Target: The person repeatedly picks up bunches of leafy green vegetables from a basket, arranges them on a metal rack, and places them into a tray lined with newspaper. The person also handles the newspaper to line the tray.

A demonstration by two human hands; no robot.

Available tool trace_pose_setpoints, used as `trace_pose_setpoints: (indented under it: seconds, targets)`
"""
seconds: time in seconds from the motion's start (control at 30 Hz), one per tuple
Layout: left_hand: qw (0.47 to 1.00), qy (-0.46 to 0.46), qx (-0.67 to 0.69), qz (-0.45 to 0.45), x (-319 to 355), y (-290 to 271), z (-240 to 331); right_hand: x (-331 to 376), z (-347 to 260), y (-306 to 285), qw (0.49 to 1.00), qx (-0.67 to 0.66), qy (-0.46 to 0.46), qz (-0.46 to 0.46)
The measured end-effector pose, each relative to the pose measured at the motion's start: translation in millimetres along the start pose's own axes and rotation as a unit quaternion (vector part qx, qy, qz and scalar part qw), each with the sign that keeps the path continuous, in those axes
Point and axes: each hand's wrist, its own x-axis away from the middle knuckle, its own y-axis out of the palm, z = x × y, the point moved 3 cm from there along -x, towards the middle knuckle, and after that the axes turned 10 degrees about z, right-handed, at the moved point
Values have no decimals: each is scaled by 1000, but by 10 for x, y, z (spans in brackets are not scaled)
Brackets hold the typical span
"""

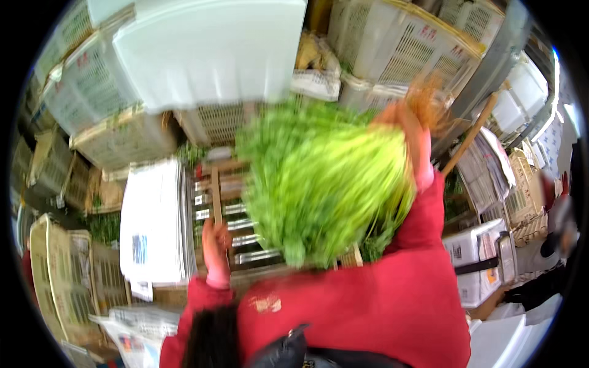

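A big bunch of leafy celery with pale green stems hangs in the middle of the head view, smeared by motion. My right hand grips it at the stem end, where brown fibrous roots stick out beyond the fingers. The leaves spread leftward above a slatted wooden frame. My left hand is at the left side of that frame, against the lower end of a narrow wooden strip. Its fingers are blurred, so whether they hold the strip does not show.
Left of my left hand stands a tall stack of white sheets. A large white foam box is at the far side. Slatted plastic crates line the back, with more crates at left. A wooden pole leans at right.
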Motion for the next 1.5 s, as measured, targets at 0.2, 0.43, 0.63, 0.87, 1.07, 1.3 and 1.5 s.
trace_pose_setpoints:
  seconds: [0.2, 0.43, 0.63, 0.87, 1.07, 1.3, 1.5]
  targets:
    - [981, 28, -182, -66, 420, 70, -378, 81, 934, -7, 885, 431, -173, 37]
    - [894, -104, -337, -277, 757, 130, -463, -176, 325, 311, 682, 723, -112, -21]
    - [858, -171, -275, -399, 750, 377, -231, -84, -529, 838, 688, 640, -312, 142]
    - [843, -135, 5, -520, 738, 843, -363, 951, -138, 1384, 647, 487, -585, 38]
    - [820, -473, 187, -262, 617, -256, -1458, 2390, 1735, 1120, 747, 518, -337, -244]
    - [897, -378, 11, -229, 628, -554, -1455, 2323, 1814, 1165, 775, 473, -326, -263]
    - [915, -253, -152, -276, 660, -448, -1099, 2223, 1736, 1202, 781, 459, -334, -263]
